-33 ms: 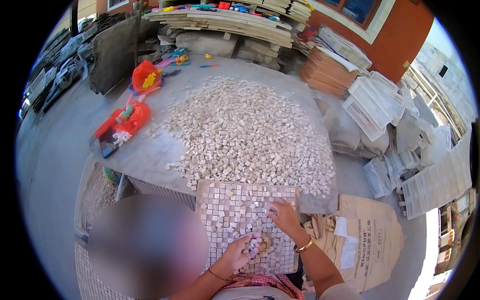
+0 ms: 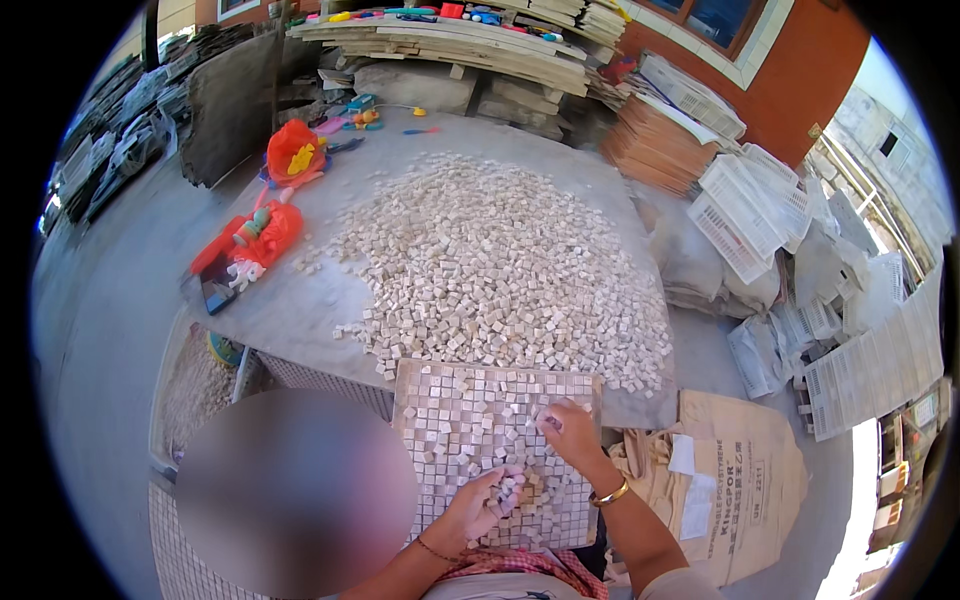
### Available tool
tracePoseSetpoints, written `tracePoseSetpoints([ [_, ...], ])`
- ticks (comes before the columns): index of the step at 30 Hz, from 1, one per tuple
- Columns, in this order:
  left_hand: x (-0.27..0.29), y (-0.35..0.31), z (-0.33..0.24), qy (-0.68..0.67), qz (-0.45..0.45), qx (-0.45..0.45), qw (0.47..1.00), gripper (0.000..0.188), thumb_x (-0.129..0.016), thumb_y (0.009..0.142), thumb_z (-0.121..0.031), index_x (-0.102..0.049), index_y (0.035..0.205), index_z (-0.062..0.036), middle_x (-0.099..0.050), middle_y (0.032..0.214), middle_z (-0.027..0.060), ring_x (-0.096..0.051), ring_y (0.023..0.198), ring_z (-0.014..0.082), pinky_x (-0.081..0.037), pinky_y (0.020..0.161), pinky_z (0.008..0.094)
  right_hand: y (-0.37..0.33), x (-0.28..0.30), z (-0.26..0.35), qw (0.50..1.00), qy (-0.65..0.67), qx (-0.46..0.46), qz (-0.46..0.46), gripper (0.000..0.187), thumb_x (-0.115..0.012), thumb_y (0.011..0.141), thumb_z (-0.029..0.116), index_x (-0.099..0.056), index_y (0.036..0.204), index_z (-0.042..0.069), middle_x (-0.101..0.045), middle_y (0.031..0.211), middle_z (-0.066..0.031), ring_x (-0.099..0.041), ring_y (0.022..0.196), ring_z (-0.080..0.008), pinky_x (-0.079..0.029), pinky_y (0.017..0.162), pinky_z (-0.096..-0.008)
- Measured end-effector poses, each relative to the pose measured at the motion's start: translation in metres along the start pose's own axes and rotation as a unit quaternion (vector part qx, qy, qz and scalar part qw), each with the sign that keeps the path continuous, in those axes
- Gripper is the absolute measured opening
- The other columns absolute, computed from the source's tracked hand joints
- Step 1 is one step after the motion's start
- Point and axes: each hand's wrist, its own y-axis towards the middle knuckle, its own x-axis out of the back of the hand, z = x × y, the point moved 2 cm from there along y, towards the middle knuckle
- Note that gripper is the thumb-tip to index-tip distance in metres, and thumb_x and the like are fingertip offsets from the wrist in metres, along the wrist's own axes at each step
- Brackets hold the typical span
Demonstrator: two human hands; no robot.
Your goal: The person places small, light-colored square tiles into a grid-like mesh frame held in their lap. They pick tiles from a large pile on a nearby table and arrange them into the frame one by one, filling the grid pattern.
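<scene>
A square gridded tray (image 2: 428,380) rests over my lap, many of its cells filled with small pale stone cubes. More loose cubes (image 2: 535,490) lie on top of the grid, some tan. My left hand (image 2: 478,508), palm up with fingers curled, holds several stone cubes low over the tray's middle. My right hand (image 2: 570,435) is pinched, fingertips down at the tray's upper right. Whatever sits between those fingertips is too small to make out. Just beyond the tray, a wide heap of the same stone cubes (image 2: 490,270) spreads across a grey slab table (image 2: 320,310).
Red plastic bags (image 2: 275,235) with toys and a phone (image 2: 217,290) lie at the table's left. A blurred round patch covers the lower left. Right of the tray is a tan sack (image 2: 745,490). White plastic crates (image 2: 740,215) and stacked brown sheets (image 2: 655,145) stand at the right.
</scene>
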Motion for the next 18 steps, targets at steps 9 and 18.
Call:
tracePoseSetpoints([
  [9,-0.018,0.003,0.005,0.022,-0.018,0.027,0.999,0.035,-0.043,0.095,-0.023,-0.05,0.119,0.0015,-0.057,0.106,0.0088,-0.055,0.094,0.0131,-0.049,0.079,0.0235,-0.009,0.017,0.005,1.0,0.001,0.001,0.009,0.019,-0.065,0.075,0.015,-0.061,0.09,0.004,-0.059,0.081,-0.0103,-0.057,0.072,-0.0274,-0.047,0.064,-0.035],
  [18,-0.019,-0.008,-0.006,0.039,-0.04,0.021,0.998,0.035,-0.042,0.095,-0.026,-0.052,0.115,0.0006,-0.056,0.097,0.0076,-0.055,0.089,0.0113,-0.048,0.075,0.0223,-0.001,-0.01,0.013,0.999,-0.04,0.014,0.001,0.023,-0.069,0.073,0.019,-0.063,0.091,0.005,-0.06,0.089,-0.0093,-0.059,0.075,-0.0244,-0.048,0.064,-0.0335],
])
